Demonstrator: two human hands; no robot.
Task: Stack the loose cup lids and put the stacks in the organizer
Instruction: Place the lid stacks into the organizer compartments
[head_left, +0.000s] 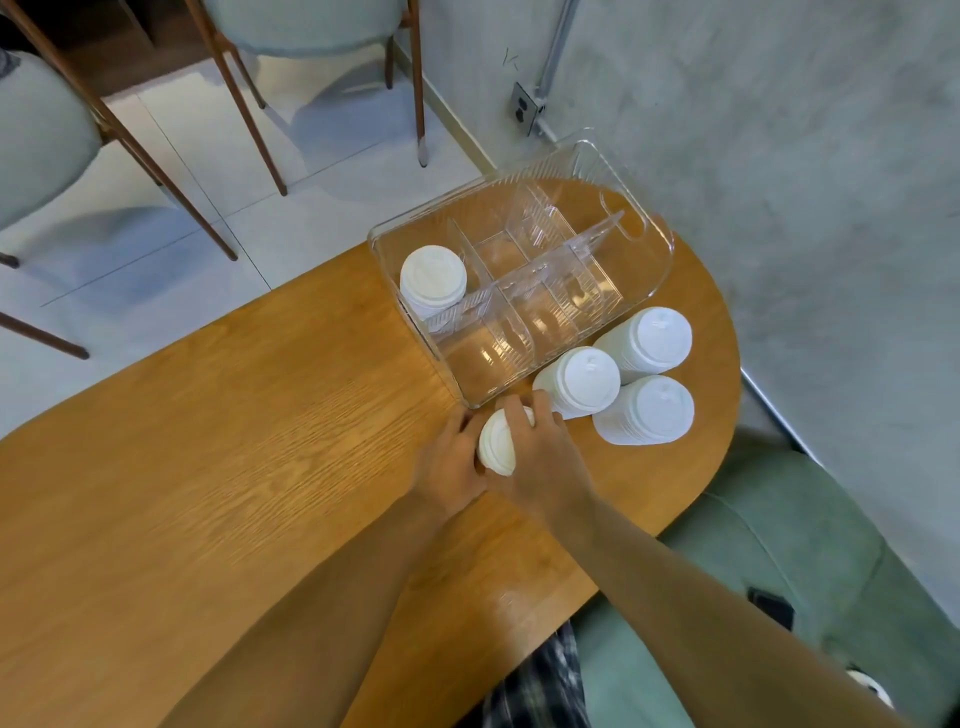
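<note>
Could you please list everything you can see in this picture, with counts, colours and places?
table: one, brown wood.
organizer: one, clear, divided, on the table's far end.
stored lid stack: one, white, in the organizer's left end compartment.
standing lid stacks: three, white, on the table right of the organizer.
held lid stack: one, white, tilted, by the organizer's near corner.
chairs: two, pale green, brown legs, beyond the table.
seat: green, lower right.
wall socket: one, grey.
hands: left hand and right hand grip the held lid stack.
</note>
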